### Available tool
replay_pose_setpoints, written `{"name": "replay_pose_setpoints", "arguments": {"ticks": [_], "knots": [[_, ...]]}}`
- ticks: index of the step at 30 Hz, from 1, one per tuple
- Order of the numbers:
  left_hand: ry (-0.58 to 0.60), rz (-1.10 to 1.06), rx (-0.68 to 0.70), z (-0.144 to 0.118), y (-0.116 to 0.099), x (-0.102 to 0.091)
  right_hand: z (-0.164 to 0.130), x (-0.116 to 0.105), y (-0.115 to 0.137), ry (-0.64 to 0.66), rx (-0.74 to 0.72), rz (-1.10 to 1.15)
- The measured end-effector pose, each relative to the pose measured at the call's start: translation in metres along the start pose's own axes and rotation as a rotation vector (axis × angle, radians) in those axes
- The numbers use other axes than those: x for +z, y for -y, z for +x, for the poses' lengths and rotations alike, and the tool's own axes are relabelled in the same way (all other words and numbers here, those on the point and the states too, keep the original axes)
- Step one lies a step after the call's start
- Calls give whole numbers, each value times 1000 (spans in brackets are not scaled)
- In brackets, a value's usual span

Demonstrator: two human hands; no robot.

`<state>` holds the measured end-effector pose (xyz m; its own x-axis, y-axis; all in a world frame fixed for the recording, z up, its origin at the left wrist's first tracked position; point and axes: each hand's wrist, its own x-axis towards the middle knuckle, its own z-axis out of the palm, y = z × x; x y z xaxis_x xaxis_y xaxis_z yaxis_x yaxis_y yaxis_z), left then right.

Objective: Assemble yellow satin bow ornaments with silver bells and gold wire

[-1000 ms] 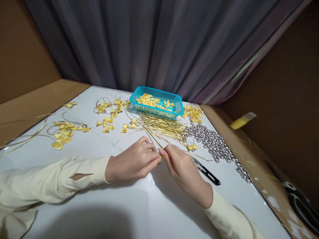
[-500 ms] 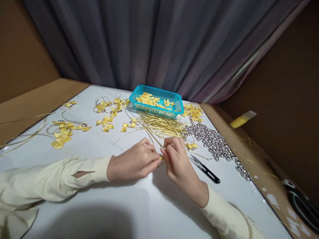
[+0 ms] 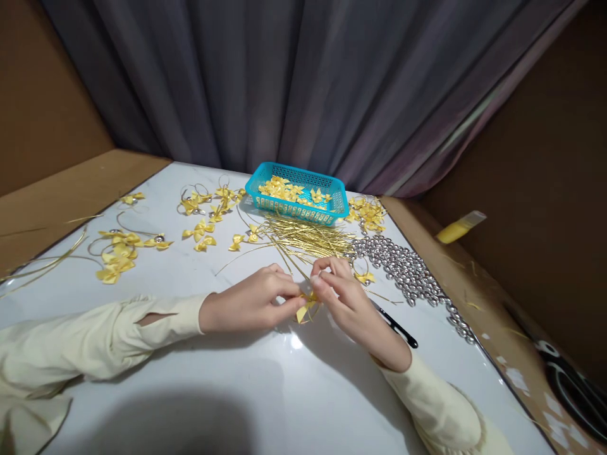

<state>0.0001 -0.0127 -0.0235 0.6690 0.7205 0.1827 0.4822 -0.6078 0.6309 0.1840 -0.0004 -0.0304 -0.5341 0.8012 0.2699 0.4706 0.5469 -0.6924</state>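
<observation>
My left hand and my right hand meet at the middle of the white table. Between their fingertips they pinch a small yellow ribbon bow with a thin gold wire on it. The bow hangs a little below the fingers, just above the tabletop. A heap of gold wires lies just beyond my hands. Both sleeves are cream coloured.
A turquoise basket with yellow bows stands at the back. Silver beads spread to the right, black snips lie by my right wrist. Several finished bows lie at the left. A yellow tube rests on brown cardboard.
My right hand has turned and its wrist has dropped toward the table. The yellow bow now shows below the fingertips, where earlier only a small tip was visible.
</observation>
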Motion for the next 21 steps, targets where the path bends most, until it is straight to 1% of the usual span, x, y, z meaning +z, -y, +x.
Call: {"name": "replay_pose_setpoints", "arguments": {"ticks": [5, 10, 15, 21], "knots": [[-13, -34, -10, 1, -1, 0, -1, 6, -2, 47, 23, 154], [-20, -45, 6, 1, -2, -1, -1, 10, 0, -6, 36, 266], [-26, -78, 1, -1, -3, -1, -2, 11, 2, -57, 46, 258], [-32, -89, 23, -1, -5, -2, -3, 10, 4, -80, -11, 196]]}}
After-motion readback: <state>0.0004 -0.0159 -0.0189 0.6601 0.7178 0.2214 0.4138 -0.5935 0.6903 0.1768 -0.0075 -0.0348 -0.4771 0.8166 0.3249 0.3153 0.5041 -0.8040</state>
